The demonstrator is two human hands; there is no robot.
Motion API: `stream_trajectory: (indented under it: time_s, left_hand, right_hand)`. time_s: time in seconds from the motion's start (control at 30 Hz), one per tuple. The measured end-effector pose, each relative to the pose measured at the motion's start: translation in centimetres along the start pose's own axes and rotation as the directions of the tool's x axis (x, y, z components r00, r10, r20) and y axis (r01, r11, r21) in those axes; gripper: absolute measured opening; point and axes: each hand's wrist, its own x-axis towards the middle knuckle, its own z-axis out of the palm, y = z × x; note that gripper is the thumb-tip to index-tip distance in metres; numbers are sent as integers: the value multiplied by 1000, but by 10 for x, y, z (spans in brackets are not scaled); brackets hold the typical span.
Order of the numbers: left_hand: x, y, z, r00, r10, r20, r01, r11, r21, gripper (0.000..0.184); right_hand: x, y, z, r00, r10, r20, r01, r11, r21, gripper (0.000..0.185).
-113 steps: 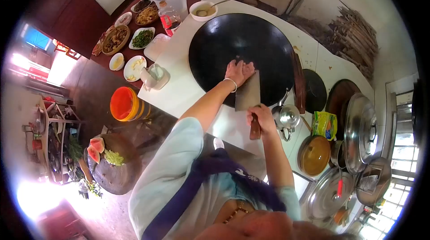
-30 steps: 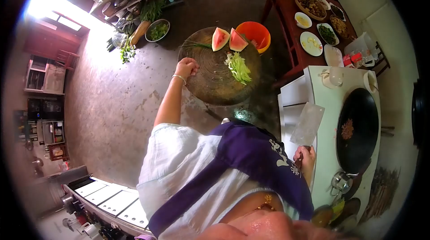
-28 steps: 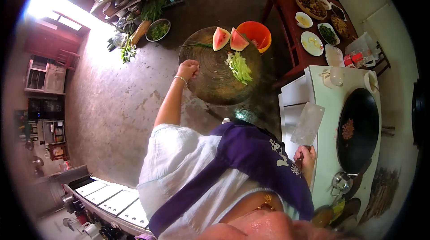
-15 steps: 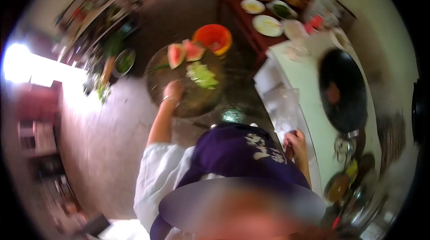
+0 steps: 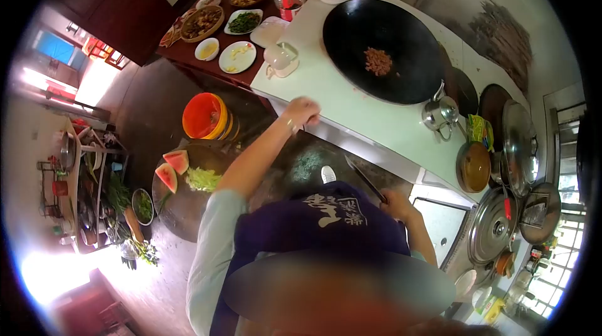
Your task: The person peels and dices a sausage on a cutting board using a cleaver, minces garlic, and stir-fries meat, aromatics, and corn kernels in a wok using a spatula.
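Observation:
My left hand is over the front edge of the white stove counter, its fingers curled in; what they hold, if anything, is hidden. My right hand is low in front of the apron, closed round the dark handle of a knife, its narrow blade pointing up and left. A black wok set in the counter has browned minced meat at its bottom. Behind my left arm, a round chopping board bears watermelon wedges and chopped pale-green vegetable.
An orange bucket stands on the floor beyond the board. Several dishes, including a white plate, fill the red table. A lidded pitcher sits at the counter corner; a metal kettle and pot lids are on the right.
My view has swung right towards the stove. My left hand has left the chopping board for the counter's front edge. My right hand stays low by the apron, the knife now plainly visible.

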Motion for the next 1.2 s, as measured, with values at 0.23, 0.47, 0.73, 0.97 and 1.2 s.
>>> stream_trajectory:
  time_s: [0.23,0.47,0.73,0.97,1.2]
  left_hand:
    - [131,59,64,909,111,-403,271,577,770,34]
    - [126,11,139,810,199,-552,380,539,752,48]
    - [145,-19,131,817,251,-519,294,592,750,18]
    - [125,-27,98,877,357,-321,276,172,946,14]
    - [129,-30,86,885,330,-329,191,386,902,17]
  right_hand:
    - [-40,30,-8,971,238,-20,-231,958,170,24]
    - [-41,80,-24,968,247,-44,-222,924,313,25]
    - [-42,93,-45,948,319,10,-310,912,268,31]
    - [-35,94,-35,950,310,-44,-285,914,287,31]
    - [-52,69,-32,948,312,-62,-298,940,169,33]
